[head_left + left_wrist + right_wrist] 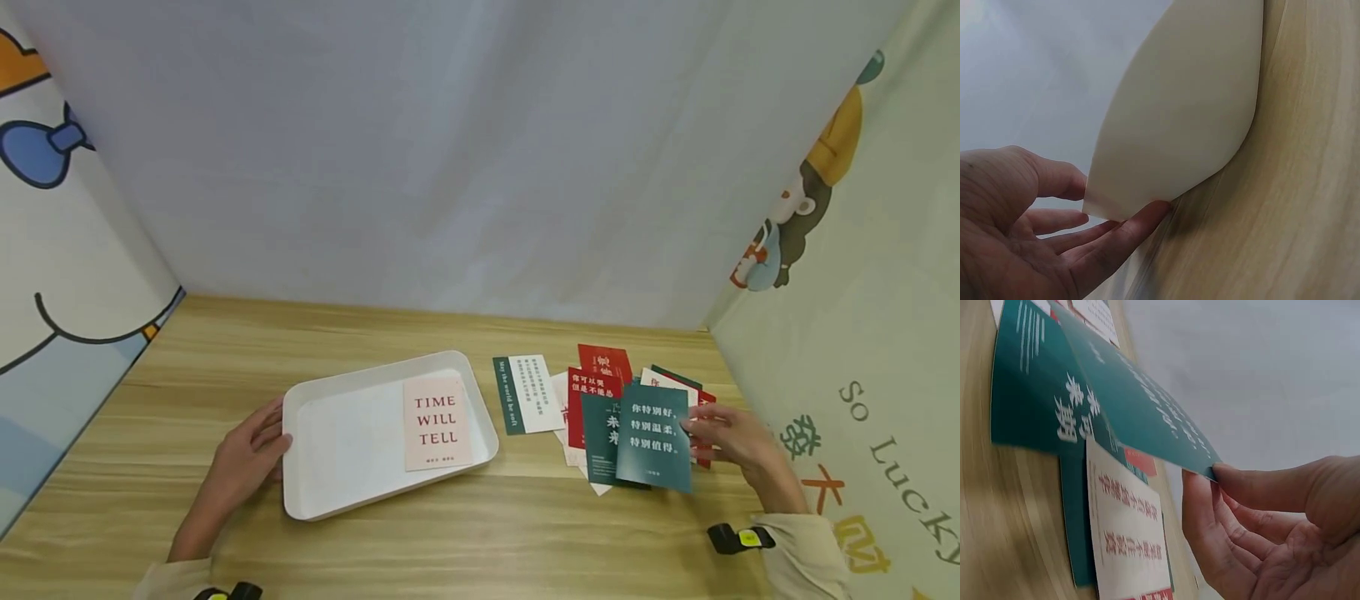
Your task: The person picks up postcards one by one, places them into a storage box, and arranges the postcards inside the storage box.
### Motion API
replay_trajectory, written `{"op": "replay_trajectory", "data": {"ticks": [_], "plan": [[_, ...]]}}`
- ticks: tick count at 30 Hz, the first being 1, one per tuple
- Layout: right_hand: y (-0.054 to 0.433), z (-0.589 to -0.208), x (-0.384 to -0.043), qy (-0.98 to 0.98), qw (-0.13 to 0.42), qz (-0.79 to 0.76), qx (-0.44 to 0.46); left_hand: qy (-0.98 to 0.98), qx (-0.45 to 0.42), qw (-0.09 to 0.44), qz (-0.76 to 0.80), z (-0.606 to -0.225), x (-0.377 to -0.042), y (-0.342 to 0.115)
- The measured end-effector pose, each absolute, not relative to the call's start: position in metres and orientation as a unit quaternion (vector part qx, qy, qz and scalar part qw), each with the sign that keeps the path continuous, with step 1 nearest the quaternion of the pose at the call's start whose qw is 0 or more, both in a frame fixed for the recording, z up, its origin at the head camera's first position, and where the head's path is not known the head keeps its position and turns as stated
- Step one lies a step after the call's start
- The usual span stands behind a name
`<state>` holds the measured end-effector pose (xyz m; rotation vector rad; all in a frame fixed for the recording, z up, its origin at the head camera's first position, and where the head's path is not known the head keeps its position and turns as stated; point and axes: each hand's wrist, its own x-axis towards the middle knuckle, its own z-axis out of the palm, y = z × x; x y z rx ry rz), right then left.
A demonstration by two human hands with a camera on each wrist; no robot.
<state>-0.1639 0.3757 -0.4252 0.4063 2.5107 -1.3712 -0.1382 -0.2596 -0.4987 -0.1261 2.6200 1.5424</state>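
We see a dark green card at the right side of the table, over a loose heap of cards. The right hand pinches its edge between thumb and forefinger, with the other fingers bent loosely; the right wrist view shows this edge raised above the heap. Under it we find another green card, partly covered, and red cards. Just left of the heap lies a green-and-white card. Further left we see a white tray, in which a pink card lies toward the right end. The left hand grips the tray's left end, its thumb at the rim and its fingers against the outer wall. All these are on the wooden table, before a pale curtain.
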Motion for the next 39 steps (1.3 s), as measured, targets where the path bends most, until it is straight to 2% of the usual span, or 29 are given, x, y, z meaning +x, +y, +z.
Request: {"op": "replay_trajectory", "data": {"ticks": [17, 39], "plan": [[0.329, -0.431, -0.18, 0.844, 0.143, -0.508, 0.098, 0.856, -0.045, 0.056, 0.511, -0.499, -0.137, -0.26], [0.283, -0.442, -0.199, 0.816, 0.111, -0.565, 0.039, 0.85, -0.051, 0.06, 0.521, -0.495, -0.136, -0.258]]}}
